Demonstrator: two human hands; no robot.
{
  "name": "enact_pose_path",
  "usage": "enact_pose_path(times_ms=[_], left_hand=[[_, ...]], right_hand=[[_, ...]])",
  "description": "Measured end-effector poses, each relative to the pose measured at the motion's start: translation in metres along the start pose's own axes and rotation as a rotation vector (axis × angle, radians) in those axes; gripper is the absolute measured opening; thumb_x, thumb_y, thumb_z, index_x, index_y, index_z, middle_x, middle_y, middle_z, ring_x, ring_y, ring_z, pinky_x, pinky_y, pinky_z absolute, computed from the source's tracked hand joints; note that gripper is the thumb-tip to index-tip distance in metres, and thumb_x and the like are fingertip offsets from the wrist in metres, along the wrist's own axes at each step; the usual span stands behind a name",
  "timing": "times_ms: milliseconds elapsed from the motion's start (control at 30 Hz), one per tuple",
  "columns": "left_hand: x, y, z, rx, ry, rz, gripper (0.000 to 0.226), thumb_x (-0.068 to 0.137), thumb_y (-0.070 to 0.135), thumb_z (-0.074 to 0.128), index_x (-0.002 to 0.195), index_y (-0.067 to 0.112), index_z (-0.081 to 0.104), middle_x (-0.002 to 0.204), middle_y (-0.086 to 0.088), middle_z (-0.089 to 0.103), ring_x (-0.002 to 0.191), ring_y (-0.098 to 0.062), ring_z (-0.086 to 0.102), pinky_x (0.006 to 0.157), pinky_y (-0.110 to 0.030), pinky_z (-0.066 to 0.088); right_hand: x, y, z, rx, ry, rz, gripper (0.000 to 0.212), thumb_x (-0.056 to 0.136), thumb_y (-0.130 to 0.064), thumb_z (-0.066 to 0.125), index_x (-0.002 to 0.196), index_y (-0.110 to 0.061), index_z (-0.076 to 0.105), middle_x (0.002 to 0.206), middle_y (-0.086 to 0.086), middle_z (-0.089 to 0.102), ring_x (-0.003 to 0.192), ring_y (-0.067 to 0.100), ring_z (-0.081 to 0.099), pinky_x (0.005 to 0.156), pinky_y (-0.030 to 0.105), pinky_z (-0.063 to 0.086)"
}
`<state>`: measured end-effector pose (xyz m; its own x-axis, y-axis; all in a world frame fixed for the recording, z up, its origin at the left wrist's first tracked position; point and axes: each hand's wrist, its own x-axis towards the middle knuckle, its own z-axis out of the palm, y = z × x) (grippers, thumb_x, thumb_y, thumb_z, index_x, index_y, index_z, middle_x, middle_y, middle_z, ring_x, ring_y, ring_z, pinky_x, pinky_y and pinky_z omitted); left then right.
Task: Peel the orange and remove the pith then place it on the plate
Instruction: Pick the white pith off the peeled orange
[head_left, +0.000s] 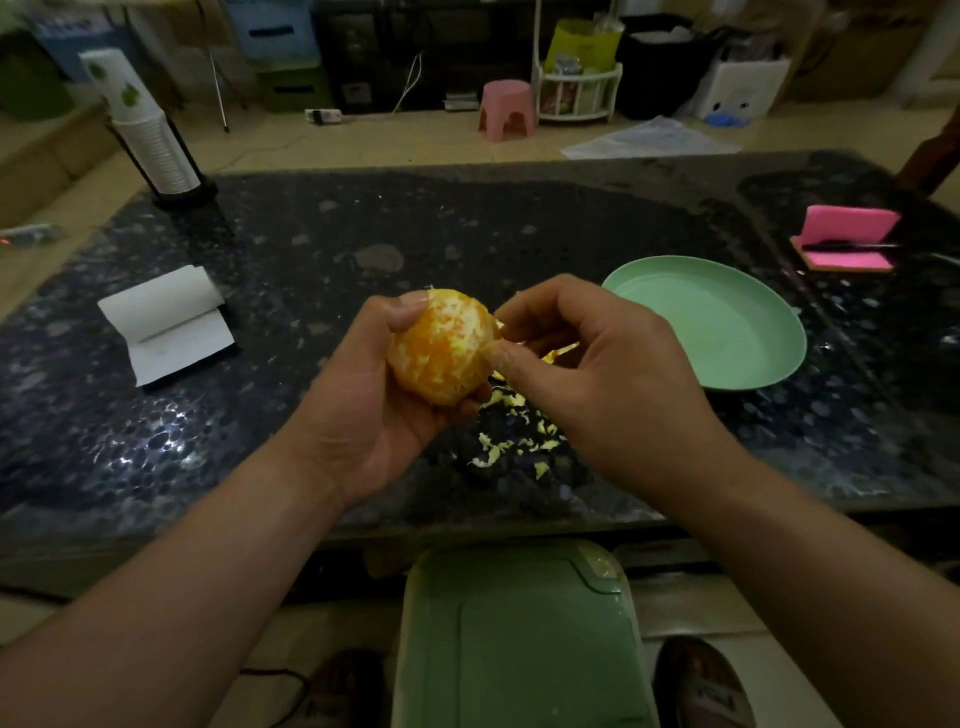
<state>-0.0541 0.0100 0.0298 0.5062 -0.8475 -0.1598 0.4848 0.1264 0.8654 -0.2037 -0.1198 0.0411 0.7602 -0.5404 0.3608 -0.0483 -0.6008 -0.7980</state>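
A peeled orange (441, 345) with patches of white pith is held above the dark stone table, and my left hand (374, 400) grips it from the left and below. My right hand (587, 358) is at its right side, thumb and fingertips pinching at the pith on the fruit's surface. Small pith scraps (519, 431) lie scattered on the table under my hands, and bits of orange peel (558, 353) show behind my right fingers. The green plate (727, 322) sits to the right with nothing on it.
A roll of white paper (166, 322) lies at the left. A stack of cups on a stand (150, 130) is at the far left corner. Pink sponges (847, 239) lie at the far right. A green bin lid (519, 634) is below the table edge.
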Motion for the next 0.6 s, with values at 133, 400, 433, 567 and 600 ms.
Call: enact_pose_path(times_ms=[133,400,433,567,600], left_hand=[[0.0007,-0.0008,-0.0024,0.023,0.006,-0.012,0.039,0.095,0.04,0.058,0.125,0.016,0.063,0.115,-0.016,0.072,0.086,-0.03,0.069,0.064,-0.034,0.057],[0.002,-0.0012,-0.0027,0.03,-0.01,-0.047,0.045,0.09,0.041,0.057,0.127,0.016,0.06,0.115,-0.018,0.07,0.082,-0.033,0.068,0.061,-0.034,0.057],[0.002,-0.0014,-0.002,0.028,-0.01,-0.048,0.044,0.09,0.04,0.057,0.126,0.016,0.061,0.115,-0.019,0.07,0.082,-0.033,0.067,0.06,-0.034,0.057],[0.0015,-0.0024,0.0012,0.014,0.015,-0.047,0.046,0.087,0.041,0.06,0.126,0.017,0.062,0.115,-0.019,0.07,0.08,-0.031,0.069,0.061,-0.035,0.058],[0.0013,-0.0026,0.0018,0.009,0.021,-0.045,0.047,0.086,0.041,0.06,0.127,0.016,0.062,0.115,-0.018,0.07,0.08,-0.031,0.069,0.062,-0.035,0.059]], right_hand=[[-0.0003,0.0015,-0.0005,-0.114,-0.005,-0.058,0.013,0.095,-0.028,0.08,0.107,-0.027,0.075,0.095,-0.014,0.072,0.089,0.006,0.069,0.073,0.029,0.059],[0.001,0.0035,-0.0018,-0.063,-0.023,-0.026,0.015,0.093,-0.024,0.082,0.106,-0.028,0.076,0.093,-0.013,0.071,0.088,0.007,0.068,0.073,0.021,0.056],[0.0008,0.0035,-0.0016,-0.055,-0.02,-0.023,0.014,0.093,-0.023,0.082,0.106,-0.027,0.076,0.092,-0.013,0.071,0.088,0.007,0.068,0.072,0.02,0.056],[0.0003,0.0028,-0.0008,-0.018,-0.017,-0.018,0.012,0.093,-0.021,0.081,0.104,-0.025,0.076,0.089,-0.012,0.072,0.085,0.007,0.068,0.071,0.017,0.054],[0.0004,0.0027,-0.0004,-0.013,-0.019,-0.018,0.012,0.093,-0.02,0.081,0.103,-0.025,0.076,0.089,-0.012,0.071,0.085,0.008,0.068,0.071,0.018,0.054]])
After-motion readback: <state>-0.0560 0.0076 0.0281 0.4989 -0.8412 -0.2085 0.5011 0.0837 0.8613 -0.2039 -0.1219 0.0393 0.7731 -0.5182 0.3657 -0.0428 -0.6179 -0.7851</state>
